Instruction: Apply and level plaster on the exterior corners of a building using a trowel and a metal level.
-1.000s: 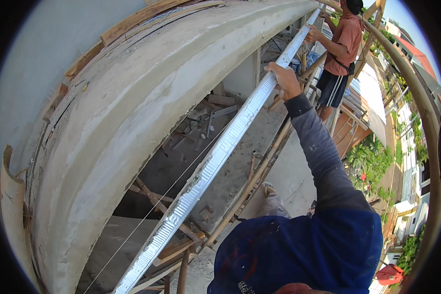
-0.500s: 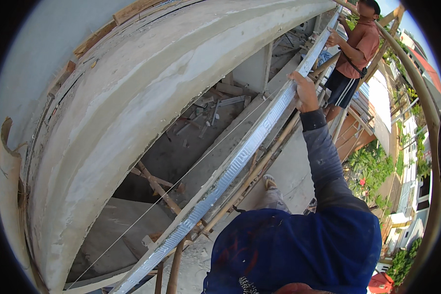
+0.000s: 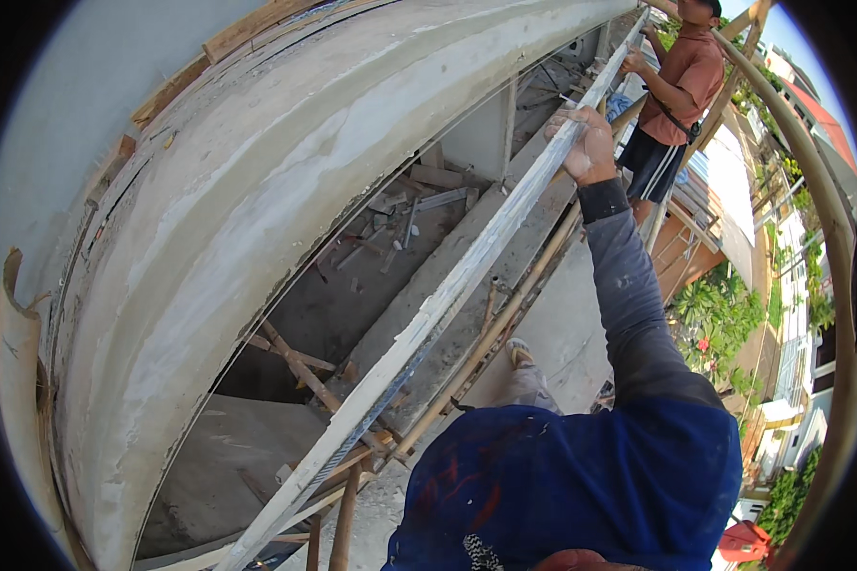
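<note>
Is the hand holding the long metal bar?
Yes, the right hand is wrapped around the long metal bar, up near the other person.

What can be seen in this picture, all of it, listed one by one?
long straightedge bar: one, pale silvery, running from lower left to upper right.
curved concrete beam: one, grey, left and above the bar.
wooden formwork boards: a few, brown, along the beam's top edge.
bamboo scaffold poles: several, tan, under and beside the bar.
rubble: scattered bits, grey, on the slab below.
co-worker: one, orange shirt and dark shorts, top right, holding the bar's far end.
garden plants: green, far below right.
right hand: one, gripping the bar.
left hand: not in view.
</note>
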Action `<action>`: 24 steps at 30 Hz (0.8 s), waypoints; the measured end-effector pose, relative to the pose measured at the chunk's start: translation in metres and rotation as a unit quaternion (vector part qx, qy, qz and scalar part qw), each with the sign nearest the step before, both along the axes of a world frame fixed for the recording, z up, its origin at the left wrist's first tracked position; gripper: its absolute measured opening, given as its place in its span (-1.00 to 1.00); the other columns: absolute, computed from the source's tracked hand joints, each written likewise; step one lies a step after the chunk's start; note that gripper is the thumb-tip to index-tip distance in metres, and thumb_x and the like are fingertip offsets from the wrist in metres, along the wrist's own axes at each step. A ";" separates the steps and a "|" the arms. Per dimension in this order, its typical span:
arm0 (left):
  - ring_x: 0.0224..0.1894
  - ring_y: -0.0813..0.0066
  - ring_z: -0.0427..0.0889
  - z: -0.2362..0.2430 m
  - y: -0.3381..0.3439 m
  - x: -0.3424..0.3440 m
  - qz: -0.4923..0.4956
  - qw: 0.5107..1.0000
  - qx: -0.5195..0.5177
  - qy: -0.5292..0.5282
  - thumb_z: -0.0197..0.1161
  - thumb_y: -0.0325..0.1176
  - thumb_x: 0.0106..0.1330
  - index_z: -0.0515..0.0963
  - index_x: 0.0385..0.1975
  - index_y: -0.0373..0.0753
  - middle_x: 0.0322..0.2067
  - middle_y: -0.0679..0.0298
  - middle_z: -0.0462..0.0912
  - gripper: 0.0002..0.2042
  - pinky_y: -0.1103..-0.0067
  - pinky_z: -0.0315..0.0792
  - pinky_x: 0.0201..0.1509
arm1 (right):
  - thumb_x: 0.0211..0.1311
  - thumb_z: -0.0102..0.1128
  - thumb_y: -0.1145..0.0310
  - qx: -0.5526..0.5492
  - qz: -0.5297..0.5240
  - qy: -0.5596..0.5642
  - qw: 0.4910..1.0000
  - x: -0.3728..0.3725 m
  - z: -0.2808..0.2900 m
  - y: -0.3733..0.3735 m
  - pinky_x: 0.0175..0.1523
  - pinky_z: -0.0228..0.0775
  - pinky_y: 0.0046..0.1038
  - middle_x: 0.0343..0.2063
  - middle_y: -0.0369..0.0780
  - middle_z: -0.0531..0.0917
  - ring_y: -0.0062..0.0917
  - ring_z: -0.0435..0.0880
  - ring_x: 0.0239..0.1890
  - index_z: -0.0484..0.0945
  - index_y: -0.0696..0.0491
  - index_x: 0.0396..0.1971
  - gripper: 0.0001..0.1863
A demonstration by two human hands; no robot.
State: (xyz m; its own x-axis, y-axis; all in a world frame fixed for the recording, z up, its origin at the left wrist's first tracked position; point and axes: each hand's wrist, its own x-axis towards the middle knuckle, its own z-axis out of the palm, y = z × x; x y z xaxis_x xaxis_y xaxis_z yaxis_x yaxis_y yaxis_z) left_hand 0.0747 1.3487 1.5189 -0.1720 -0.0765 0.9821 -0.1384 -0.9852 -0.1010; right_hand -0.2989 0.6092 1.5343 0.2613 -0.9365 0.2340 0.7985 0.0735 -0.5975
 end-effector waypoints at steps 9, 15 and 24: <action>0.01 0.01 0.46 -0.055 0.031 0.013 -0.131 0.971 0.097 0.174 0.21 -0.56 0.13 0.40 -0.10 -0.34 -0.08 -0.04 0.48 -0.69 0.26 0.31 0.13 | 0.02 0.17 0.42 0.056 -0.104 0.087 0.989 -0.006 -0.029 -0.019 -0.45 0.40 -0.34 -0.66 -0.23 0.42 -0.40 0.47 -0.62 0.37 0.03 -0.46 -0.85; -0.05 0.12 0.45 -0.090 0.006 -0.004 -0.074 0.918 0.106 0.375 0.26 -0.33 0.15 0.45 -0.25 -0.26 -0.20 0.16 0.53 -0.77 0.24 0.18 0.08 | 0.16 0.10 0.41 0.060 -0.111 0.077 0.989 0.004 -0.074 -0.037 -0.24 0.46 -0.43 -0.45 -0.17 0.51 -0.41 0.53 -0.43 0.39 0.13 -0.24 -0.80; 0.04 0.13 0.37 -0.112 -0.073 -0.021 -0.177 0.798 0.188 0.545 0.39 -0.34 -0.21 0.41 -0.08 -0.28 -0.14 0.11 0.45 -0.43 0.22 0.00 0.27 | 0.24 0.07 0.28 0.093 -0.096 0.134 0.982 0.002 -0.141 -0.071 -0.18 0.47 -0.37 -0.33 -0.14 0.53 -0.41 0.54 -0.34 0.33 0.11 -0.08 -0.67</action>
State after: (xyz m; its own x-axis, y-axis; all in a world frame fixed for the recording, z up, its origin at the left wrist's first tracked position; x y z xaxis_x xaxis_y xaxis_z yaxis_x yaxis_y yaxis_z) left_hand 0.0535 1.2762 1.4070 0.6915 -0.5377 0.4824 -0.6094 -0.7928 -0.0100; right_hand -0.2970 0.5380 1.3937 0.1055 -0.9944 0.0016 0.6239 0.0649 -0.7788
